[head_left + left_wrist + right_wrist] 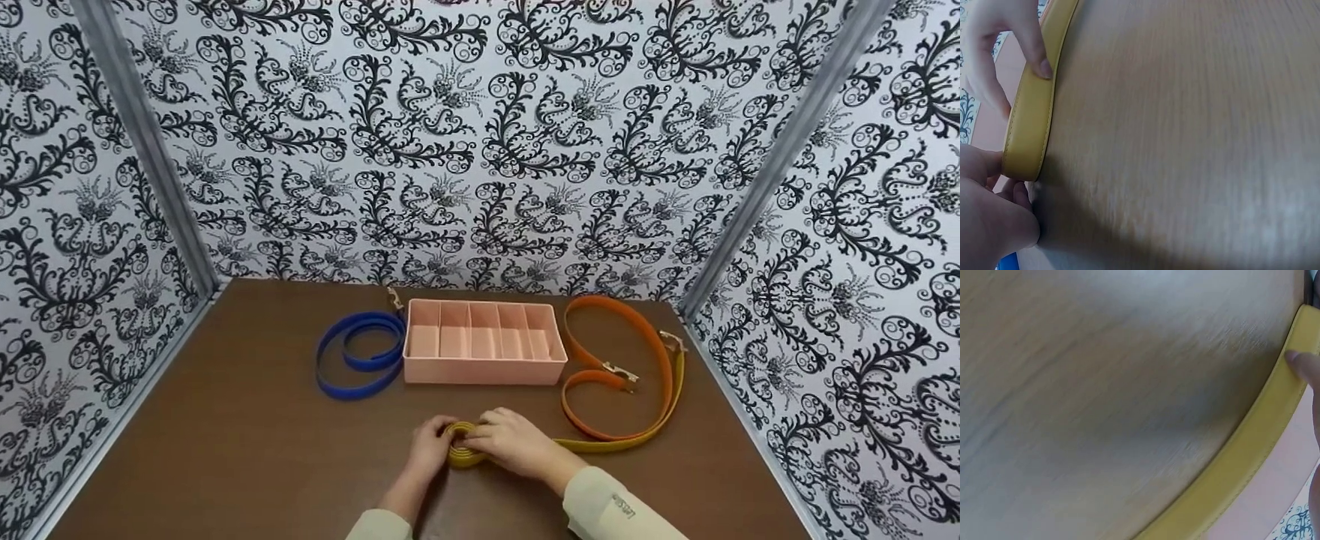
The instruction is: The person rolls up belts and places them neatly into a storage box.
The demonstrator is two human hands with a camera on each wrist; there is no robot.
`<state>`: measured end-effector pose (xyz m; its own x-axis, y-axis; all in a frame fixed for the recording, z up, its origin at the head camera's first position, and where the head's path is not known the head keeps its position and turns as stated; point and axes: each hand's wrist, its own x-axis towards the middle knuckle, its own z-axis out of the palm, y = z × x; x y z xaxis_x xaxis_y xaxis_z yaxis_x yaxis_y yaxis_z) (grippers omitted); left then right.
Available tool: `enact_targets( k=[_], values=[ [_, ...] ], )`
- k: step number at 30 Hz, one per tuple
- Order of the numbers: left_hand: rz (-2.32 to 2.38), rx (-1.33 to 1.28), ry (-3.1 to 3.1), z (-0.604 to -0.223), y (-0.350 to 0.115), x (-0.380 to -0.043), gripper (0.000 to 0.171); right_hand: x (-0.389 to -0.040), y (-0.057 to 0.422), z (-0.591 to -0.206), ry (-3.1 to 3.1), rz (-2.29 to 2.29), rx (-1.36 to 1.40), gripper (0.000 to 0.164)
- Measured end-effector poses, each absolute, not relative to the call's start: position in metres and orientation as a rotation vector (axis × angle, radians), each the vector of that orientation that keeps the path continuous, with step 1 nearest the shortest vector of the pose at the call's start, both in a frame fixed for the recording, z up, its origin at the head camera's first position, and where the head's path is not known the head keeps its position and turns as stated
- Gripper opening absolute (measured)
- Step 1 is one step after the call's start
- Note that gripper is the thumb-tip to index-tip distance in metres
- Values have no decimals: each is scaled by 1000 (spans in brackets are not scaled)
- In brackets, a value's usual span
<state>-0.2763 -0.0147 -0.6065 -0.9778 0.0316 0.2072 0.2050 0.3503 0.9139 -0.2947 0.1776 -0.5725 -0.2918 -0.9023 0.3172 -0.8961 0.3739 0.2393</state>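
Note:
A yellow strap stands on edge, its near part rolled into a coil close to the front of the table. My left hand grips the coil's left side with curled fingers. On the other side, my right hand pinches the coil; in the left wrist view its thumb lies on the outer face of the strap. From under the right hand the loose length runs right, then curves back toward a metal clasp. The right wrist view shows the right thumb against the strap's stitched edge.
A pink box with several compartments stands beyond the hands. Left of it lies a loosely curled blue strap with a metal clasp. On the right, an orange strap lies in loops, alongside the yellow length. Patterned walls enclose the table.

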Motion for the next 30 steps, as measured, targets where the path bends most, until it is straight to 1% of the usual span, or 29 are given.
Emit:
enact_targets(
  k=[3,6,12,18,22,26,30],
  values=[
    [-1668,-211,-2460,-606,-16,-276,11,-296,173,-576,-2211,50,1526,14],
    [-1629,-237,-2479,-606,-17,-276,13,-296,169,-579,-2185,108,1478,12],
    [-1628,-242,-2484,-605,-17,-278,18,-295,162,-576,-2238,71,1387,15],
    [-1688,-160,-2473,-605,-17,-277,26,-290,155,-574,-2300,17,1366,14],
    [-1780,-110,-2425,-604,-16,-276,32,-287,151,-574,-2355,-14,1291,15],
    [-1846,-129,-2402,-604,-15,-275,31,-285,149,-576,-2436,46,1223,16],
    [-1828,-188,-2433,-605,-14,-274,28,-284,151,-578,-2475,112,1246,16]
  ],
)
